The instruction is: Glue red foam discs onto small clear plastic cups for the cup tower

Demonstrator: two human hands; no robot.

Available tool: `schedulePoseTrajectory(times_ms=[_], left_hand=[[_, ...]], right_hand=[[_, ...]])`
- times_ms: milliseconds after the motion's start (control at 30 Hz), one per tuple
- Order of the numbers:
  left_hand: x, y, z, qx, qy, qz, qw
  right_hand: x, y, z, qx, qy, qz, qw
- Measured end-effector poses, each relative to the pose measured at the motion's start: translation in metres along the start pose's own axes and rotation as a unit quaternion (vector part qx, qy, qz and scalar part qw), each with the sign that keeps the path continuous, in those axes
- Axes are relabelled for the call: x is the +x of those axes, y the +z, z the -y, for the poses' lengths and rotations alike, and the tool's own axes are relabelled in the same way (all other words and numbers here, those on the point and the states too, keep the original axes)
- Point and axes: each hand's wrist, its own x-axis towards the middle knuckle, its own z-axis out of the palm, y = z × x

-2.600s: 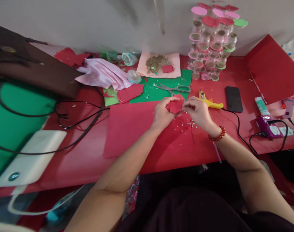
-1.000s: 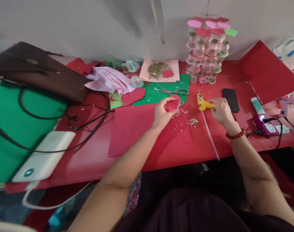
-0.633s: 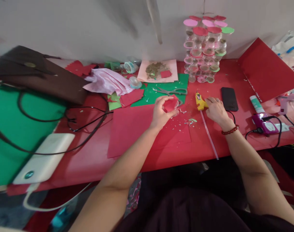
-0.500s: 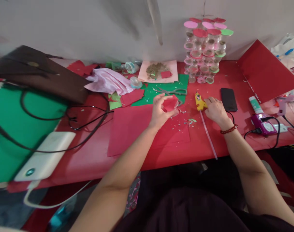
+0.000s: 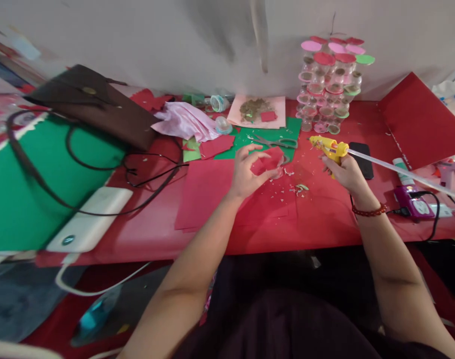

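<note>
1. A small piece of red paper (image 5: 273, 155) is held in the left hand (image 5: 250, 172), with clear plastic visible at its lower right edge. The fingers and thumb are curved into a wide C, and the paper is gripped between them.
2. A yellow glue gun (image 5: 330, 146) is held by its handle in the right hand (image 5: 341, 172), with the fingers wrapped closely around it. The nozzle is aimed leftward, apart from the paper.
3. A long translucent glue stick (image 5: 403, 169) is seen projecting from the rear of the gun to the right edge of view, crossing in front of a dark phone (image 5: 365, 168).
4. The hands are separated by a stretch of red tabletop (image 5: 321, 217), on which small scraps (image 5: 301, 188) are scattered near the left hand.
5. Beyond the left hand, scissors (image 5: 287, 143) are laid on a green sheet (image 5: 246, 133); beneath the left forearm, a larger red sheet (image 5: 203, 189) is spread.
6. The far side is bounded by a tower of clear plastic bottles (image 5: 327, 92); the table's near edge is crossed by both forearms.
</note>
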Motion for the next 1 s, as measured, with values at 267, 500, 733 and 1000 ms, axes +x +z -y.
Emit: schedulePoseTrajectory(times_ms=[267,500,733,1000], left_hand=[[-0.002,0.003,0.006,0.004,0.055,0.002,0.998],[-0.003,0.003,0.005,0.013,0.061,-0.004,0.998],[-0.003,0.001,0.005,0.034,0.081,0.000,0.996],[-0.003,0.001,0.003,0.043,0.067,0.006,0.997]], right_hand=[[-0.024,0.016,0.021,0.061,-0.011,0.049,0.997],[-0.033,0.038,0.021,0.083,0.030,0.037,0.995],[-0.034,0.041,0.023,0.043,0.054,0.033,0.997],[-0.033,0.041,0.029,0.034,0.032,0.052,0.998]])
